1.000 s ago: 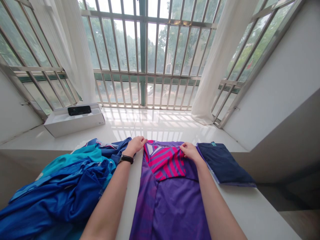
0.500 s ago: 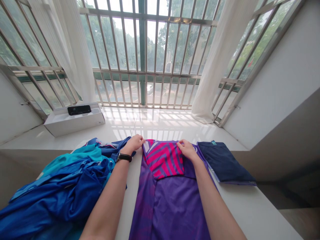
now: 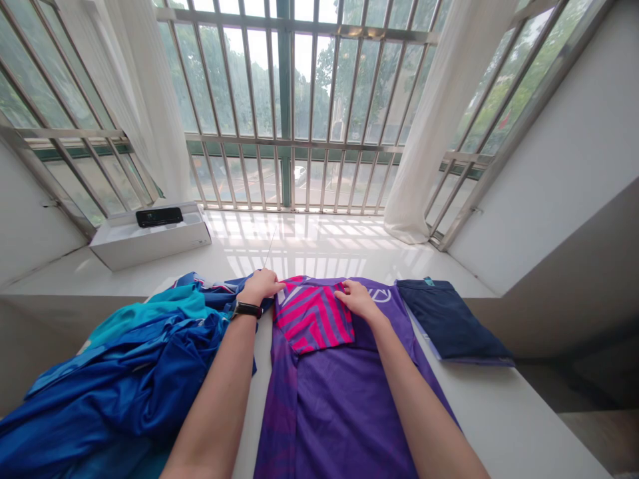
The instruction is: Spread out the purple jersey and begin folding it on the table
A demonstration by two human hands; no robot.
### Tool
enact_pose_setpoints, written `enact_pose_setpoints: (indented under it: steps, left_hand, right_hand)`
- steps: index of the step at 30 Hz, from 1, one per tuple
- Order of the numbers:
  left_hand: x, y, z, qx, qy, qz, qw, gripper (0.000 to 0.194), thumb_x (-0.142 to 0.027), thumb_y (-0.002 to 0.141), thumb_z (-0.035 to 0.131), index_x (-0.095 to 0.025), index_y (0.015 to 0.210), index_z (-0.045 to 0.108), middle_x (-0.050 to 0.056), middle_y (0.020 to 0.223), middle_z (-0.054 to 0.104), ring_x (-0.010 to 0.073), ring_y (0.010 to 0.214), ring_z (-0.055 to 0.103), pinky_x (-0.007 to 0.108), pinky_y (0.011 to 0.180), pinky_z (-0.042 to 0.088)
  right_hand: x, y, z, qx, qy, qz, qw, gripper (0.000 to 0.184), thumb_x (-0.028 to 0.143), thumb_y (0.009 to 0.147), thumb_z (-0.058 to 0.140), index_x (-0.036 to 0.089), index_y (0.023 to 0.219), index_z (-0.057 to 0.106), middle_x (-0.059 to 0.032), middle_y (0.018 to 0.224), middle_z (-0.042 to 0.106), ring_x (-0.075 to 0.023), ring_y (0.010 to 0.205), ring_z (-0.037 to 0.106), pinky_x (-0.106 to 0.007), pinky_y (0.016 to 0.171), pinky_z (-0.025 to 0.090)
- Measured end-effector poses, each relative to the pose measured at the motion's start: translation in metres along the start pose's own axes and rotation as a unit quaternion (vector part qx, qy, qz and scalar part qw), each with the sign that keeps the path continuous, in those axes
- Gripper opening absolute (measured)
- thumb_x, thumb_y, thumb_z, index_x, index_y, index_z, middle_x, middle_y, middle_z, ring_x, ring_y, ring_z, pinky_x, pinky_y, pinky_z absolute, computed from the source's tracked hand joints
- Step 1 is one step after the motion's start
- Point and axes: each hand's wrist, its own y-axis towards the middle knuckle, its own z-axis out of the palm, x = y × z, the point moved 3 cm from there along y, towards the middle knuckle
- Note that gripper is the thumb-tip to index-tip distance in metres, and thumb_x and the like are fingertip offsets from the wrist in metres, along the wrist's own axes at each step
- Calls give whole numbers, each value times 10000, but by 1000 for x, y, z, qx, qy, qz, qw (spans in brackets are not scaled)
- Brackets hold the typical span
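Note:
A purple shirt (image 3: 349,399) lies spread out in front of me, its pink-striped sleeve (image 3: 317,319) folded inward over the body. At the upper left corner of that sleeve, my left hand (image 3: 263,285), with a black band on the wrist, pinches the fabric at the fold. My right hand (image 3: 358,299) is closed on the sleeve's upper right part, thumb and fingers together on the cloth. A white printed mark shows on the shirt just beyond my right hand.
To the left, blue and teal clothes (image 3: 134,366) lie in a crumpled heap. A folded navy garment (image 3: 452,322) rests on the right. On the white sill, a white box (image 3: 150,246) carries a black phone-like device (image 3: 160,217). White curtains (image 3: 429,146) hang before the barred window.
Both hands have shifted slightly left with the striped sleeve. More of the purple shirt and its white mark now shows on the right.

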Motion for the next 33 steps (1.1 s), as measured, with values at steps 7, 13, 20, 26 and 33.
enact_pose_setpoints:
  steps: [7,13,20,26,33]
  left_hand:
    - [6,-1,-1,-9,-24,-24,999,230,-301,827,586,-197,928,764,109,1029,743,249,973,685,275,769,512]
    - [6,-3,-2,-6,-30,-28,999,230,-322,838,584,-214,925,768,104,1051,743,261,1001,679,291,785,517]
    - [7,-5,-5,3,-25,-39,999,180,-277,805,644,-201,904,773,102,998,755,238,948,692,255,746,509]
    - [6,-7,-5,-4,-17,-54,998,170,-219,804,619,-193,886,766,114,993,747,249,937,693,272,740,512]
    - [-13,-12,-14,-53,-1,-4,999,257,-206,834,597,-190,1071,695,129,1186,644,294,1111,604,341,874,505]
  right_hand:
    - [-2,-1,-2,5,-14,10,1000,144,308,855,632,179,801,667,-25,757,702,-167,729,662,-242,648,460]
    - [4,-4,-2,23,-6,8,1000,172,327,856,643,178,786,691,-37,759,725,-163,712,676,-236,638,454]
    - [3,-6,-2,63,15,9,998,150,264,843,643,184,719,670,-11,614,694,-153,620,678,-217,596,454]
    - [6,-7,-3,93,34,12,995,195,248,861,613,188,678,648,3,513,655,-154,558,678,-205,563,468]
    - [8,-7,-4,69,7,16,997,154,246,857,618,176,735,682,-12,593,696,-144,575,676,-204,583,468]
